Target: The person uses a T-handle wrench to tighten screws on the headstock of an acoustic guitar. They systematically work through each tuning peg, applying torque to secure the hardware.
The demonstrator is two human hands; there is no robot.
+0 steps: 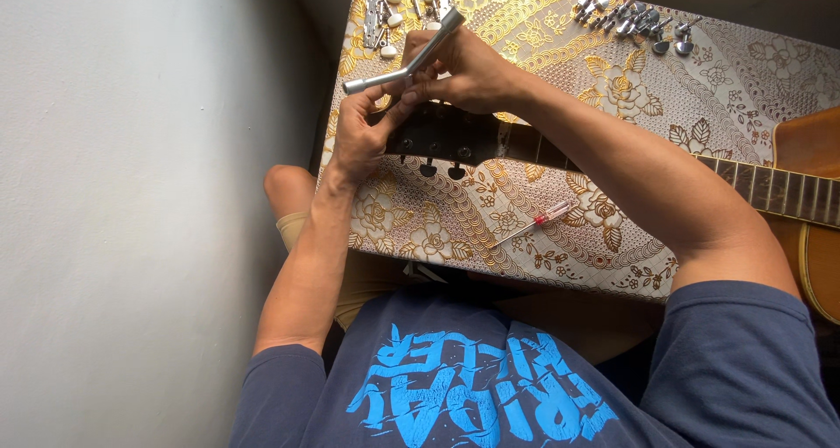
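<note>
I have the wrench [404,61], a bent metal socket tool, above the guitar headstock [442,135], which lies dark across the patterned table [560,264]. My right hand [468,67] is closed around the tool's upper arm; my left hand [359,137] pinches at the bend, fingers curled, steadying it by the headstock's edge. I judge I'm working a tuner fitting; next the socket must seat squarely before I turn. Loose tuners [634,19] and plates [385,10] lie at the far edge, a small screwdriver [534,223] nearer me.
</note>
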